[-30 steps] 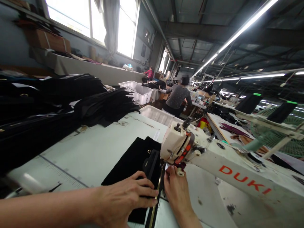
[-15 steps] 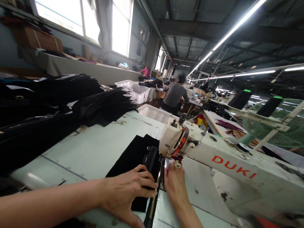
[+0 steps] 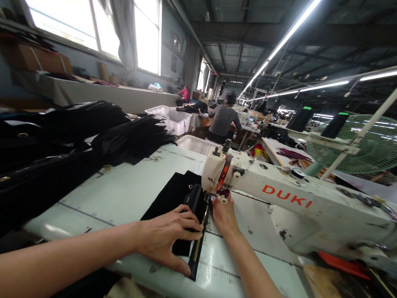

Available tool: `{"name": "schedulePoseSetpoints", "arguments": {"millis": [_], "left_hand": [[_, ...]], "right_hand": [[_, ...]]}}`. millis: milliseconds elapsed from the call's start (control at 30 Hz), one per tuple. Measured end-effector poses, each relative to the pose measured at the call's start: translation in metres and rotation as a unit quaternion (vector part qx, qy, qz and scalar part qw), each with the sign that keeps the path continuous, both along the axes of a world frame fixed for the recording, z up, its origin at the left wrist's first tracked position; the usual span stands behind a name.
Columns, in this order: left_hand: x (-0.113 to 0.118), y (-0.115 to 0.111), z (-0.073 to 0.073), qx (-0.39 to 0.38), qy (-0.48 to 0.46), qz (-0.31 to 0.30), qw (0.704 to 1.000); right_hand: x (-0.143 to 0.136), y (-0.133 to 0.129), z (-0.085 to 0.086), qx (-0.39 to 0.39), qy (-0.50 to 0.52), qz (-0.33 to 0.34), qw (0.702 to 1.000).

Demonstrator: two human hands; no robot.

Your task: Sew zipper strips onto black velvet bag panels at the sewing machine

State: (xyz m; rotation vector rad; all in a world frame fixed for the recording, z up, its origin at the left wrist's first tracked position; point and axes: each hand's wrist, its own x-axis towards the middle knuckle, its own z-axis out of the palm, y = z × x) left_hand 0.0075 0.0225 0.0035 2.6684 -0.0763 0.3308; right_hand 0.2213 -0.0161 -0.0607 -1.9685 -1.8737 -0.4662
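Note:
A black fabric piece [image 3: 167, 194] with a gold-toothed zipper [image 3: 198, 244] along its right side lies on the sewing machine table. My left hand [image 3: 173, 234] rests on it, fingers and thumb spread, with the fingertips at the zipper. A black strip with a small label [image 3: 192, 198] and a metal ring shows beyond the fingers. My right hand [image 3: 225, 213] is beside the needle area of the sewing machine [image 3: 217, 169], its fingers bent together. What its fingertips hold is hidden by the hand and the machine head.
A large pile of black pieces [image 3: 124, 138] covers the table's left side. White plastic bins [image 3: 195, 143] stand beyond the far edge. Thread cones [image 3: 300, 119] and a green fan [image 3: 366, 145] are at the right. A person [image 3: 222, 122] sits ahead, facing away.
The view has shifted slightly, and more of the table's front edge shows. The fabric's near end is now fully seen. Both hands keep nearly the same places on the work.

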Motion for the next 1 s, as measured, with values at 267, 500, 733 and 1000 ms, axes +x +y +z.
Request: {"name": "schedulePoseSetpoints", "arguments": {"millis": [267, 500, 733, 1000], "left_hand": [[0.000, 0.000, -0.001, 0.008, -0.009, -0.009, 1.000], [-0.008, 0.001, 0.004, 0.040, 0.026, 0.019, 0.999], [-0.009, 0.003, 0.003, 0.064, 0.067, 0.028, 0.995], [0.005, 0.027, -0.017, 0.055, 0.007, 0.025, 0.998]], "right_hand": [[0.010, 0.029, -0.004, 0.009, 0.018, 0.008, 1.000], [0.031, 0.005, -0.008, 0.066, 0.040, 0.059, 0.995], [0.019, -0.039, -0.010, 0.018, -0.033, 0.209, 0.977], [0.032, -0.025, -0.022, 0.030, -0.128, 0.198, 0.971]]}}
